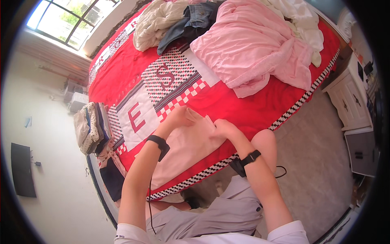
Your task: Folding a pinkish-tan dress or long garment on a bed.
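I am looking down on a bed with a red patterned bedspread (pixel 243 110) that fills the middle of the frame, a window at upper left and a white cabinet (pixel 349 101) at the right edge. Just below centre lies a pale pink garment (pixel 183 150), spread flat on the bedspread with its long axis running from the lower left up toward the centre, its lower end reaching the checkered border of the spread. Both of my hands sit at its upper end: the left hand (pixel 178 117) grips the top left edge, fingers curled over the cloth, and the right hand (pixel 224 128) pinches the fabric just beside it, where a small fold stands up between them. The hands are close together, neither clearly nearer the cloth's far end. Both wrists wear black bands. At the top of the frame a heap of unfolded laundry waits: a pink sheet-like cloth (pixel 252 44), denim jeans (pixel 191 22) and cream clothes (pixel 156 20). A stack of folded clothes (pixel 90 126) sits at the left edge of the bed.
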`<act>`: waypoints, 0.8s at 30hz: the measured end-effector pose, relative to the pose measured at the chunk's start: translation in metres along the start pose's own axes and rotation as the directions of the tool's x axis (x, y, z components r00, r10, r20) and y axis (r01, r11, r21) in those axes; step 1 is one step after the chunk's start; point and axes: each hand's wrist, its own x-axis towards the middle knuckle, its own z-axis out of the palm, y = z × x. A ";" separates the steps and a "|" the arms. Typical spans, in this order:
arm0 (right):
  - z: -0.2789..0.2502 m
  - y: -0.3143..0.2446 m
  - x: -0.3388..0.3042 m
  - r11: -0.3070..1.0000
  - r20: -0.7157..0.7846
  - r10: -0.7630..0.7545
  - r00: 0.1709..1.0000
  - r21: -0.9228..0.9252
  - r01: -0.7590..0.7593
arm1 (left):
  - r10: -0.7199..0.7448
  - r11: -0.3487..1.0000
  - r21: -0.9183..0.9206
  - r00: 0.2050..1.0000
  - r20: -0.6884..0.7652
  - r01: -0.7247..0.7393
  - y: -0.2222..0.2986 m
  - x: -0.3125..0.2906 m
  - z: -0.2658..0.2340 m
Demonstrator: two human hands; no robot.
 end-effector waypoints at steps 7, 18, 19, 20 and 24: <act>0.006 0.001 0.008 0.964 -0.161 -0.231 0.959 0.095 0.249 | 0.260 0.948 0.306 0.777 -0.574 -0.091 0.008 -0.015 0.023; 0.036 -0.034 -0.008 0.783 -0.257 -0.583 0.770 0.074 0.618 | -0.489 0.571 -0.785 0.868 -0.092 0.239 0.012 -0.025 0.041; 0.038 -0.038 -0.008 0.804 -0.207 -0.571 0.794 0.054 0.592 | -0.473 0.596 -0.776 0.871 -0.130 0.208 0.012 -0.026 0.042; 0.039 -0.038 -0.007 0.803 -0.208 -0.572 0.794 0.056 0.593 | -0.474 0.597 -0.775 0.871 -0.129 0.209 0.013 -0.024 0.043; 0.046 -0.030 -0.001 0.844 -0.098 -0.531 0.841 0.029 0.536 | -0.401 0.871 -0.386 0.893 -0.205 0.303 0.029 -0.014 0.046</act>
